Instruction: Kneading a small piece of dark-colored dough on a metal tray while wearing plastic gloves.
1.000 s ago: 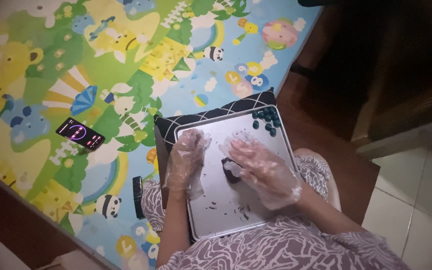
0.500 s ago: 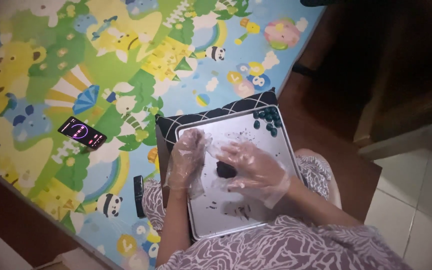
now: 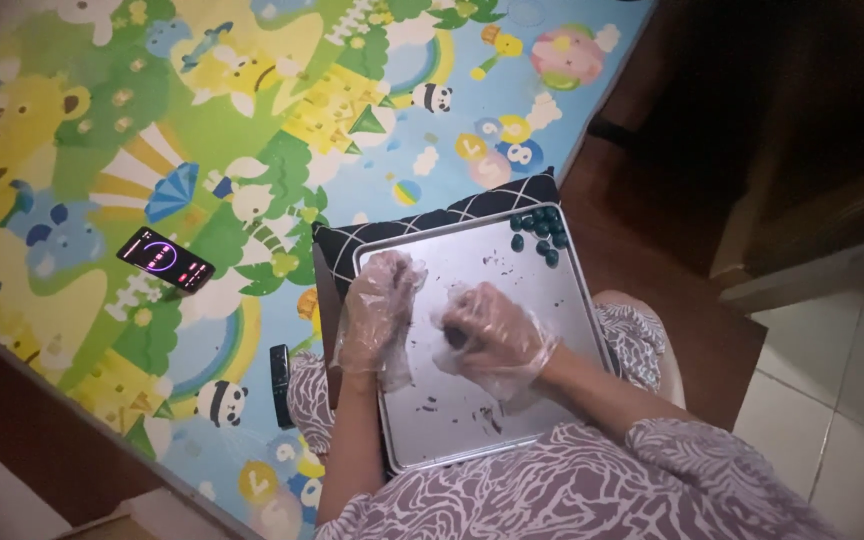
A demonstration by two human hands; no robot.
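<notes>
Dark lump: a small dark piece, mostly hidden, lying under the curled fingers of the right hand near the middle of the metal baking tray. Only a sliver shows between the fingers; its shape cannot be told.

Right hand: in a clear plastic glove, fingers bent down and closed around the dark lump, pressing it toward the tray surface. Knuckles face up; the forearm runs in from the lower right, across the tray's near edge.

Left hand: also in a clear plastic glove, fingers loosely open and slightly curved, holding nothing visible. It rests over the tray's left side, fingertips pointing up the frame, just beside the right hand but apart from it. The forearm comes up almost straight from the bottom of the frame.

Dark green balls: a small cluster in the tray's far right corner, well apart from both hands.

Dark crumbs: scattered on the tray's near part, below the hands.

Quilted cushion: black with a pale lattice pattern, under the tray, on the person's lap.

Smartphone: screen lit, lying on the colourful play mat, well to the left of the tray.

Small black object: on the mat beside the knee; kind cannot be told.
</notes>
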